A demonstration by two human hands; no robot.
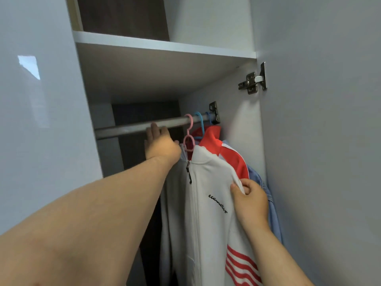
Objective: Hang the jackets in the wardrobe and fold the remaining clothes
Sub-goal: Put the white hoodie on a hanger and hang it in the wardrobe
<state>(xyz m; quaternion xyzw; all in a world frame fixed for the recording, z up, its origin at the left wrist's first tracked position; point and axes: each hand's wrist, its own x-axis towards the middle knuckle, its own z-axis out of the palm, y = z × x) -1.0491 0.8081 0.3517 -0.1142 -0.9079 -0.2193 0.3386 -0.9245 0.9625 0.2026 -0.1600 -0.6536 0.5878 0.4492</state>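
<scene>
A white zip jacket (208, 213) with black script and red stripes hangs on a pink hanger (188, 139) from the metal wardrobe rail (127, 127). Behind it hang a red and white jacket (228, 149) on a blue hanger (199, 122) and a light blue denim garment (272, 205). My left hand (159, 144) reaches up to the rail beside the pink hanger, fingers straight and touching the rail. My right hand (250, 200) pinches the white jacket's shoulder fabric between thumb and fingers.
A white shelf (165, 46) runs above the rail. The open wardrobe door (319, 141) stands at the right with a metal hinge (252, 79). A glossy white panel (41, 120) closes the left side. The rail left of my hand carries no hangers.
</scene>
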